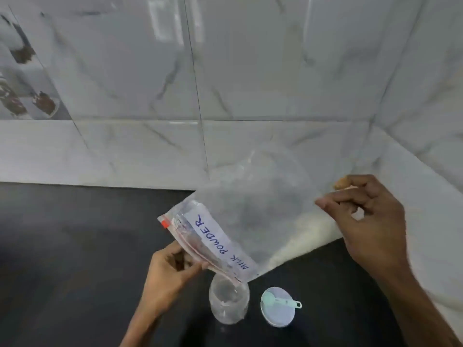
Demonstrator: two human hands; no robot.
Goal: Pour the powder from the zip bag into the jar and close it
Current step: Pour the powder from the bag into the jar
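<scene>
A clear zip bag (250, 209) labelled "MILK POWDER" hangs tilted over the black counter, its zip end down and to the left. White powder (300, 239) lies along the bag's lower right edge. My left hand (172, 274) pinches the zip end just above the mouth of a clear plastic jar (229, 303), which stands upright with no lid on. My right hand (370, 216) grips the bag's raised bottom corner. The jar's pale round lid (278, 314) lies flat on the counter to the right of the jar, with a small teal measuring spoon (283, 300) resting on it.
The black counter (75, 259) runs to a marble-tiled wall (225, 71) behind and a side wall (431, 146) at the right, forming a corner. Dark smudged shapes show in the glossy tile at the far left.
</scene>
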